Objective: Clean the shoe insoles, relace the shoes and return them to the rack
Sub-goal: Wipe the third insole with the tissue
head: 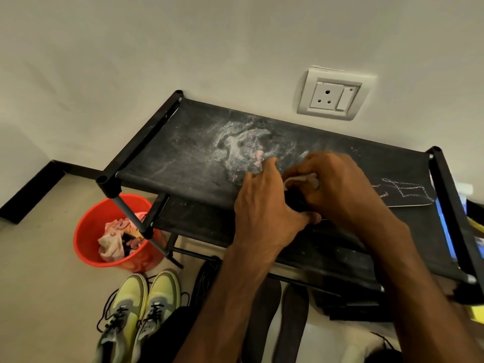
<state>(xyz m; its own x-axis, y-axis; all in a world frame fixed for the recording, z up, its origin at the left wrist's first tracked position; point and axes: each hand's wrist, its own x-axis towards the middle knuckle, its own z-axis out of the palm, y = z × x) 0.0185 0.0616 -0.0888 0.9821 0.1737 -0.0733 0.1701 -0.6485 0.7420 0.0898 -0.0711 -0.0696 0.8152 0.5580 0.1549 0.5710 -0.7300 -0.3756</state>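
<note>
My right hand [337, 184] bunches a pale cloth [301, 179] in curled fingers and presses it onto a dark insole [294, 203], mostly hidden; my left hand [262, 205] grips that insole, fingers curled round it; both are over the dusty top shelf of the black rack [183, 158]. Just right of my grip a second insole [408, 197] lies flat, with pale scrawl I cannot read; below my wrists, two floor insoles [293, 323]; left of them, yellow-green shoes [141, 310] with dark laces; farther left, a red bucket [86, 239] of rags [112, 242]; beyond my hands, a wall socket [332, 95].
</note>
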